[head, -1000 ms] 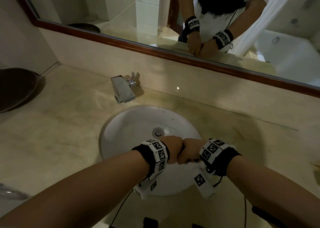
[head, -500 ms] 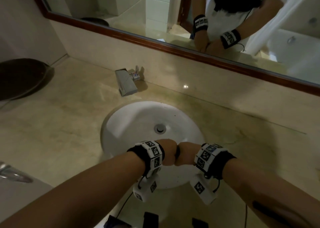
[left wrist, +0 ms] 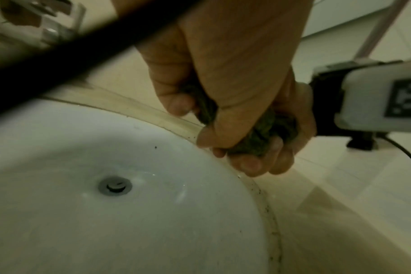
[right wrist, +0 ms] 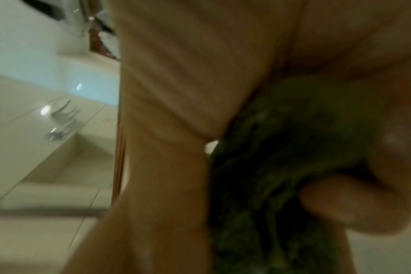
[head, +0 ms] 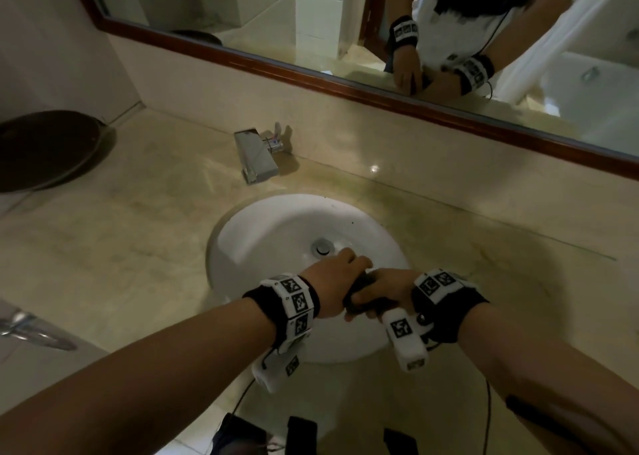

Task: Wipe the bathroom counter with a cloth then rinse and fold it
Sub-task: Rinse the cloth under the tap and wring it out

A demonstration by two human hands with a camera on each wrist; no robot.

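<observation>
Both hands grip a dark green cloth twisted into a tight roll over the front right part of the white sink basin. My left hand curls round one end, and my right hand curls round the other, turned palm up. In the left wrist view the cloth bulges out between the fingers of both fists. The right wrist view is blurred and shows the cloth squeezed under my thumb. The beige marble counter surrounds the basin.
A chrome faucet stands behind the basin, with no water running. The drain lies just beyond my hands. A dark round tray sits at the far left. A wood-framed mirror runs along the back wall.
My fists were knuckle to knuckle; now they have turned against each other, the right wrist rolled over, and the dark cloth shows between them. The head view moved closer.
</observation>
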